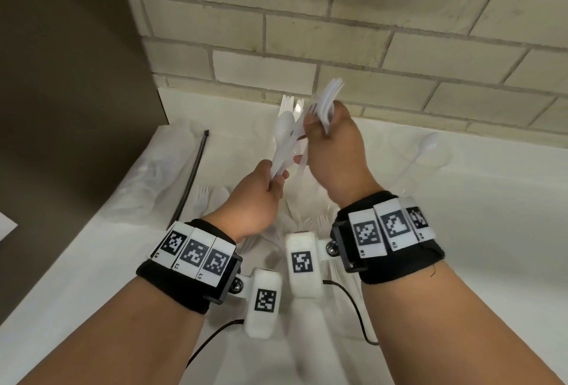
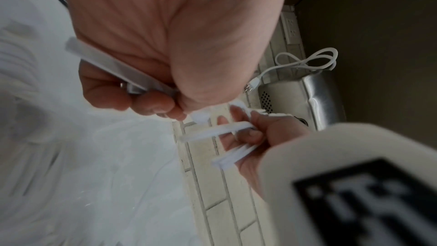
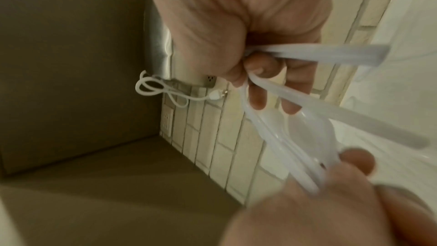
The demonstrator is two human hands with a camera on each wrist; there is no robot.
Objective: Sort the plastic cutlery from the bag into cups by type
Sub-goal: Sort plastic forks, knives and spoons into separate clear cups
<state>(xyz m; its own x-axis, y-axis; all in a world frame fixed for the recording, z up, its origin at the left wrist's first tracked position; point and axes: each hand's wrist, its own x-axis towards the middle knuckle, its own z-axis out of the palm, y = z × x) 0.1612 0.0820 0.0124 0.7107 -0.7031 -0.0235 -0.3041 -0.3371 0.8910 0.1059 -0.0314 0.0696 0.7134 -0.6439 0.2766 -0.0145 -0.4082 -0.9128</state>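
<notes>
My left hand (image 1: pixel 275 180) grips the handles of a bundle of white plastic cutlery (image 1: pixel 284 141), a spoon bowl on top. My right hand (image 1: pixel 318 126) holds several white forks (image 1: pixel 330 97) upright and also pinches a piece from the left bundle. Both hands are raised above the white counter (image 1: pixel 461 231). In the left wrist view the left hand (image 2: pixel 151 104) is curled round flat handles (image 2: pixel 106 63). In the right wrist view the right hand (image 3: pixel 260 81) clamps handles (image 3: pixel 331 53), with a spoon bowl (image 3: pixel 307 130) beneath. A clear cup (image 1: pixel 425 151) on the right holds a spoon.
A crumpled clear bag (image 1: pixel 147 181) and a black zip tie (image 1: pixel 190 175) lie on the left of the counter. More loose cutlery (image 1: pixel 209 197) lies under my hands. A tiled wall (image 1: pixel 368 46) stands behind, a dark panel (image 1: pixel 67 77) to the left.
</notes>
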